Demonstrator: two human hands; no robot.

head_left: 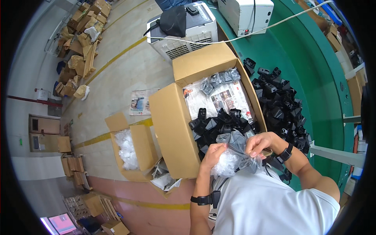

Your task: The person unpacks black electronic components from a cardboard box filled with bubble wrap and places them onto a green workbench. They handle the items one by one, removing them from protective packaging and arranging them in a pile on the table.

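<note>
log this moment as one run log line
left hand: holds clear bag | right hand: pinches bag top | box: open, black parts inside | bench: pile of black parts

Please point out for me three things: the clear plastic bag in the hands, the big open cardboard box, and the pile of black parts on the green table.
clear plastic bag (232, 156), head view, on its crumpled middle.
big open cardboard box (172, 129), head view, on its left outer wall.
pile of black parts (280, 105), head view, on the middle of the heap.
</note>
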